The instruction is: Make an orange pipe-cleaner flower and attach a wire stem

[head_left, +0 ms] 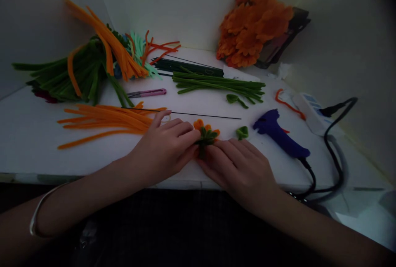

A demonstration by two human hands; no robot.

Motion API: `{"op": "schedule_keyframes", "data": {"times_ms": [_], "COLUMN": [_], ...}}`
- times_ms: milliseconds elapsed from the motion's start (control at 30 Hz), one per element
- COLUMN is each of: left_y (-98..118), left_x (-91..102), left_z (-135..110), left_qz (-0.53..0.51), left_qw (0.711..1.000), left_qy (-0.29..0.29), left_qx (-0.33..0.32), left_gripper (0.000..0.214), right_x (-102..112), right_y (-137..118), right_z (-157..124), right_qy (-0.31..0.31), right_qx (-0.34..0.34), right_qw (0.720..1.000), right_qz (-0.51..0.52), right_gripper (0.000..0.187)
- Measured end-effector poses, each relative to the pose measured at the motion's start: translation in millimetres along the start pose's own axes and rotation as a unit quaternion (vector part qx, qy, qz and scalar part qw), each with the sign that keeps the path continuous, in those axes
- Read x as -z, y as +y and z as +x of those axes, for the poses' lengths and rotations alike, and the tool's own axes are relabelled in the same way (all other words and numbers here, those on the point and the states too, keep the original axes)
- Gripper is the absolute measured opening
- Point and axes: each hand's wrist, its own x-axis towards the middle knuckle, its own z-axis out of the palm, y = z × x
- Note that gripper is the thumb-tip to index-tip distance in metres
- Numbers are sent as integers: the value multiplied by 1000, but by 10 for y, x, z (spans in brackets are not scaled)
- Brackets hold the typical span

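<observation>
Between my two hands, just above the table's front part, is a small pipe-cleaner flower [206,134] with orange petals and a green centre facing me. My left hand [170,143] pinches its left side with thumb and forefinger, the little finger raised. From the right, my right hand [238,161] grips its lower right side; the fingertips are partly hidden behind the flower. A thin dark stem wire [204,115] lies just beyond my left hand. Orange pipe cleaners [108,119] spread out to the left, and a folded green pipe-cleaner leaf [242,132] rests beyond my right hand.
A blue glue gun [280,135] lies at the right, its cord near a white power strip [312,112]. Further back are green pipe cleaners [216,84], a pink-handled tool [151,93], a green bundle [83,73] and a bunch of orange flowers [253,23] against the wall.
</observation>
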Motion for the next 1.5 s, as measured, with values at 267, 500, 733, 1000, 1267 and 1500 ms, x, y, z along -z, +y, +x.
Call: {"op": "schedule_keyframes", "data": {"times_ms": [267, 500, 733, 1000, 1267, 1500], "left_y": [-13, 2, 40, -4, 0, -6], "left_x": [-28, -46, -47, -61, -71, -70], "left_z": [-3, -8, -28, -10, -17, -21], "left_qz": [28, 18, 28, 36, 30, 37], "left_qw": [999, 999, 1000, 999, 998, 998], "left_qy": [19, 25, 6, 26, 35, 38], "left_qx": [-23, -17, -1, -23, -30, -26], "left_gripper": [15, 17, 20, 20, 18, 18], "right_x": [5, 3, 37, 80, 67, 57], "right_y": [-34, -17, -28, -22, -40, 90], "right_z": [-34, -74, -16, 36, 84, 39], "right_qy": [34, 28, -4, -8, -24, -8], "right_qx": [49, 87, 115, 138, 146, 143], "right_qw": [998, 996, 993, 989, 987, 990], "right_qz": [-18, -20, -36, -55, -55, -12], "right_gripper": [11, 14, 22, 32, 34, 24]}}
